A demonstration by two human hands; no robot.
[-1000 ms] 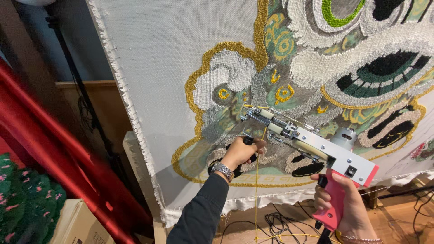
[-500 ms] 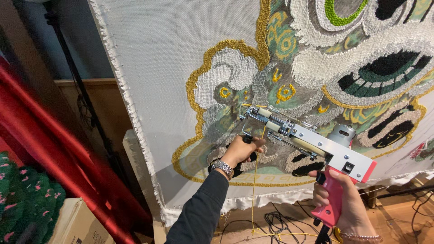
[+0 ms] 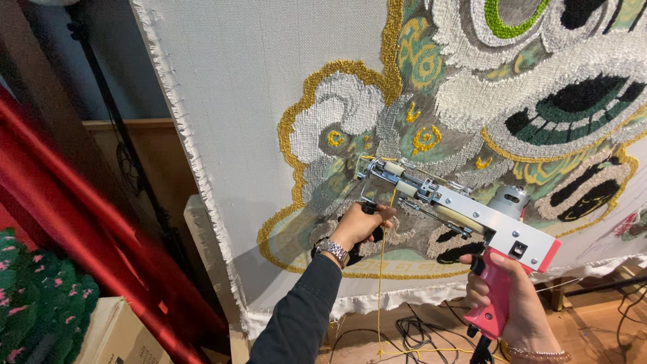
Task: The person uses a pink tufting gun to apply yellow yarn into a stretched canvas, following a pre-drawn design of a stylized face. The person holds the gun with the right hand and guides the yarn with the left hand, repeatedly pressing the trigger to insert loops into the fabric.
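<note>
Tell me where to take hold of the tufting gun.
Judging by its shape, grip the tufting gun two-handed: the pink pistol grip from below, as the right hand does, and the black front handle under the nose, where the left hand is.

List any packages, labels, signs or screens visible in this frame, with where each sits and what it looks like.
Cardboard box: bottom left corner, beside the green tufted piece with pink dots; plain brown, boxy, only partly in frame, with a small dark printed mark on its side.
Label on the tufting gun: a small dark square patch on its silver body, just above the pink grip.
No signs or screens show.
</note>
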